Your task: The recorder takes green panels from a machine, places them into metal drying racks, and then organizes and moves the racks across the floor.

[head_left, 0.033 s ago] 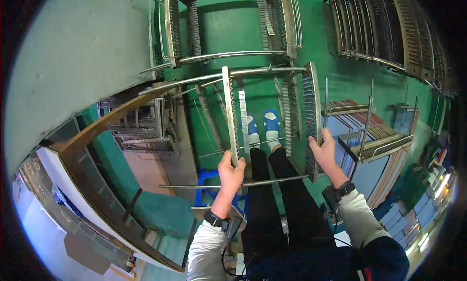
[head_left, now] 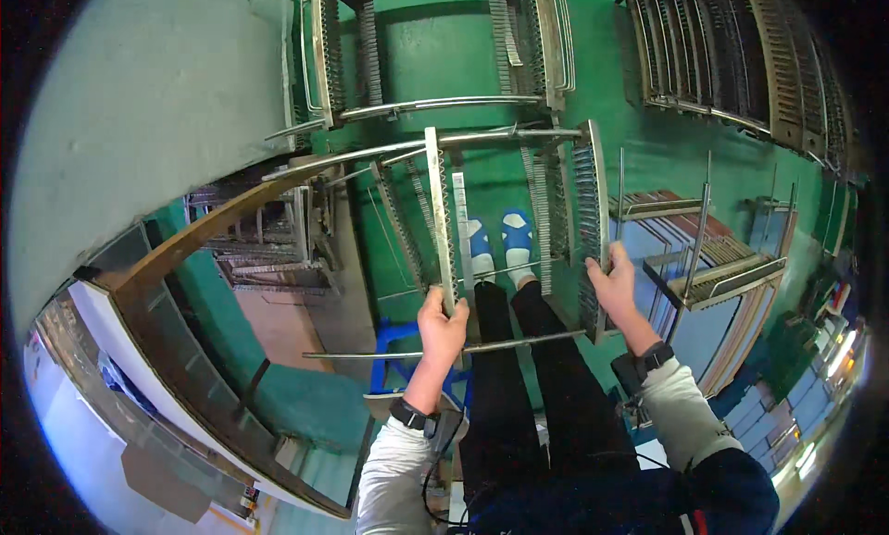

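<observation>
I hold a metal rack frame (head_left: pixel 519 137) out in front of me over the green floor. My left hand (head_left: pixel 443 327) is closed around its upright slotted bar (head_left: pixel 441 211). The toothed side rail (head_left: pixel 593 211) on the right is gripped by my right hand (head_left: pixel 616 285). A thin cross rod (head_left: pixel 370 354) runs below both hands. My black trousers and blue and white shoes (head_left: pixel 500 239) show through the frame. Both wrists carry dark bands.
More slotted metal racks stand ahead (head_left: pixel 435 44) and at the upper right (head_left: pixel 741 63). A rack of flat sheets (head_left: pixel 704 257) is close on the right. On the left are a long framed counter (head_left: pixel 148 350) and stacked frames (head_left: pixel 259 239). A blue crate (head_left: pixel 389 368) lies below my left arm.
</observation>
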`<act>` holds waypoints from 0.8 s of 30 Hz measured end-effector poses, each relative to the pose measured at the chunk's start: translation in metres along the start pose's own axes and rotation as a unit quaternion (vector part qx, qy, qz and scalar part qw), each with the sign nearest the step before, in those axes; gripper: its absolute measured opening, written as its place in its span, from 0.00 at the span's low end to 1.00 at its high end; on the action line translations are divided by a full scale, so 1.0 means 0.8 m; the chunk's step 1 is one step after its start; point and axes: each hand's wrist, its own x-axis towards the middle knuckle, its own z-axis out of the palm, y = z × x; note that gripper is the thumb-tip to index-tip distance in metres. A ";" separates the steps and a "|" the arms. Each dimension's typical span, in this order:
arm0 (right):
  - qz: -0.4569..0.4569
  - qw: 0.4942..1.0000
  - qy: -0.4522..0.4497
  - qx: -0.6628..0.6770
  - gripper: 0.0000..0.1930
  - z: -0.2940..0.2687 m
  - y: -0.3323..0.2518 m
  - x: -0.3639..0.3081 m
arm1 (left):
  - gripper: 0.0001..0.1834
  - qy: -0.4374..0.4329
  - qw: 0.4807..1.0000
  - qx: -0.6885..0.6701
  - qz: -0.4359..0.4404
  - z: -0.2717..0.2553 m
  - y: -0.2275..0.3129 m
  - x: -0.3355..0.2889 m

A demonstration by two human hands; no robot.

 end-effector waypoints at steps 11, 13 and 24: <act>0.104 0.983 0.116 0.096 0.18 0.012 0.077 0.022 | 0.10 -0.024 0.999 0.013 0.027 0.070 -0.001 -0.041; 0.122 0.975 0.119 0.145 0.24 0.007 0.083 0.027 | 0.11 -0.042 0.999 -0.005 -0.008 0.076 -0.009 -0.052; 0.059 0.987 0.109 0.106 0.21 0.075 0.005 0.067 | 0.13 0.057 0.997 0.056 -0.016 0.009 -0.091 0.022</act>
